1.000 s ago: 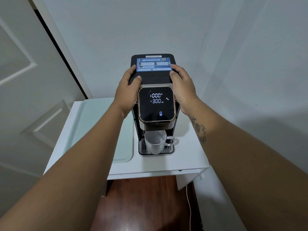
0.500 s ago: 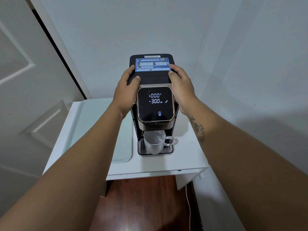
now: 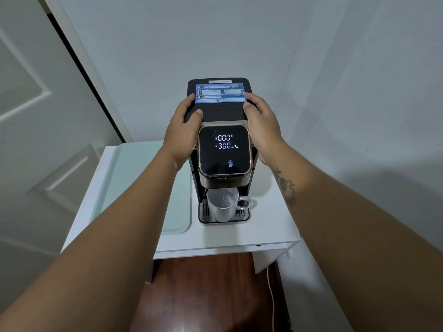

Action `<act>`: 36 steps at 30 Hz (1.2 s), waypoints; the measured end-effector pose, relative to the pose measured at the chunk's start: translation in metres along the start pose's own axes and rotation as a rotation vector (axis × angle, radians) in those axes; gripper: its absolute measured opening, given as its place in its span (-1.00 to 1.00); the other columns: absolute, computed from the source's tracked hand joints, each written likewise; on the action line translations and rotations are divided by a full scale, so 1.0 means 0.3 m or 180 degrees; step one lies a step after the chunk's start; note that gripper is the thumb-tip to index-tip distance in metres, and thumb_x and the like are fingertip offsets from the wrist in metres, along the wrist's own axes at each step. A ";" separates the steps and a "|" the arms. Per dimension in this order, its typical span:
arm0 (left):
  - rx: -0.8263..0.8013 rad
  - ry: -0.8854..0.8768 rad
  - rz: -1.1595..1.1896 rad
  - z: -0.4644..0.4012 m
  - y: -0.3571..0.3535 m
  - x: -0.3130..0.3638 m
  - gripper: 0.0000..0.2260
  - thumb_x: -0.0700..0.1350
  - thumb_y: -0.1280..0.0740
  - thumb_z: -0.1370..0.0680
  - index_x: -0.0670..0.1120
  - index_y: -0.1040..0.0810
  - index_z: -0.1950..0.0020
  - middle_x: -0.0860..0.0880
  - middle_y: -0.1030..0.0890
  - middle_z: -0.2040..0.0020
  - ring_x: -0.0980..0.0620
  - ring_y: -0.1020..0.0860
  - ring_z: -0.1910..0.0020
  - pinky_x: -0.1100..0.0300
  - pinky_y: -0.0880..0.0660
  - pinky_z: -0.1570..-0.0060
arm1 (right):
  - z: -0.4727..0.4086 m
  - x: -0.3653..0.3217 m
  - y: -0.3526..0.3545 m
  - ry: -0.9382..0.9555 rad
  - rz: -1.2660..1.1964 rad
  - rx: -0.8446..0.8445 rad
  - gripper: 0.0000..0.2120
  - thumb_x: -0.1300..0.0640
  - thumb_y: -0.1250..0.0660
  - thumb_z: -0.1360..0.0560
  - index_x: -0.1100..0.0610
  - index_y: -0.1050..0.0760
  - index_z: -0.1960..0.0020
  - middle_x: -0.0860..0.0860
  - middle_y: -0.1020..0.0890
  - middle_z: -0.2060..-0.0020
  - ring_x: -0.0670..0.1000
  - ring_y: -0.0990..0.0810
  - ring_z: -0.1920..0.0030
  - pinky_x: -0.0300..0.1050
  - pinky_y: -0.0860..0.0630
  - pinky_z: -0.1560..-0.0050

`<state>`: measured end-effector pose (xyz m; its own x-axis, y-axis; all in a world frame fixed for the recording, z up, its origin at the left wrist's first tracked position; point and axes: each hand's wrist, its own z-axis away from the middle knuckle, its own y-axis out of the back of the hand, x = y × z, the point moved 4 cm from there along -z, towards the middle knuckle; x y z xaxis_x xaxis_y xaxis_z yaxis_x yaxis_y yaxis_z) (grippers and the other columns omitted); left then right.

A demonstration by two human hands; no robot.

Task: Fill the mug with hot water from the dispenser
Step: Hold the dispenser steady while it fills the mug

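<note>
The dispenser point(image 3: 221, 130) stands on a white cabinet point(image 3: 268, 226), and the mug point(image 3: 223, 205) sits under its spout on the drip tray, handle to the right, with a thin stream of water falling into it, so filling looks under way. The left hand point(image 3: 183, 130) and right hand point(image 3: 262, 129) grip the dispenser's top on either side, fingers curled over its edges. Next comes waiting for the flow to end, then lifting the mug clear.
</note>
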<state>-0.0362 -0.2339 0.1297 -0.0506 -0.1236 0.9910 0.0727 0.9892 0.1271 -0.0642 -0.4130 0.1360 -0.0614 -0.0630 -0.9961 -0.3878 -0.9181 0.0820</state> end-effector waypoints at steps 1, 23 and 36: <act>-0.0002 -0.0004 -0.0007 0.001 -0.001 0.001 -0.63 -0.09 -0.17 -0.66 0.12 -0.34 -0.47 0.08 -0.49 -0.33 0.15 -0.55 -0.18 0.41 -0.50 0.02 | 0.001 0.000 0.001 0.0005 0.0011 0.0006 -0.70 0.06 -0.23 -0.66 -0.08 -0.57 -0.35 -0.04 -0.68 -0.25 0.02 -0.68 -0.24 0.06 -0.60 -0.34; -0.0007 0.0018 -0.0011 0.005 0.001 0.001 -0.63 -0.07 -0.18 -0.65 0.15 -0.35 -0.46 0.07 -0.50 -0.34 0.09 -0.56 -0.21 0.24 -0.53 -0.13 | 0.005 -0.003 0.001 -0.0010 0.0002 0.0016 -0.67 0.07 -0.22 -0.67 -0.05 -0.56 -0.39 -0.05 -0.67 -0.27 -0.01 -0.67 -0.25 0.02 -0.60 -0.35; 0.0008 0.0024 -0.0025 0.005 0.003 0.001 -0.61 -0.07 -0.19 -0.65 0.13 -0.34 -0.48 0.08 -0.50 -0.35 0.14 -0.57 -0.19 0.33 -0.52 -0.05 | 0.010 -0.006 0.002 0.0007 0.0019 -0.0002 -0.67 0.06 -0.23 -0.67 -0.05 -0.56 -0.39 -0.06 -0.67 -0.27 -0.02 -0.67 -0.25 -0.07 -0.61 -0.30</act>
<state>-0.0377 -0.2330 0.1299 -0.0436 -0.1319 0.9903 0.0700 0.9884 0.1348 -0.0670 -0.4123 0.1379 -0.0618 -0.0693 -0.9957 -0.3870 -0.9179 0.0880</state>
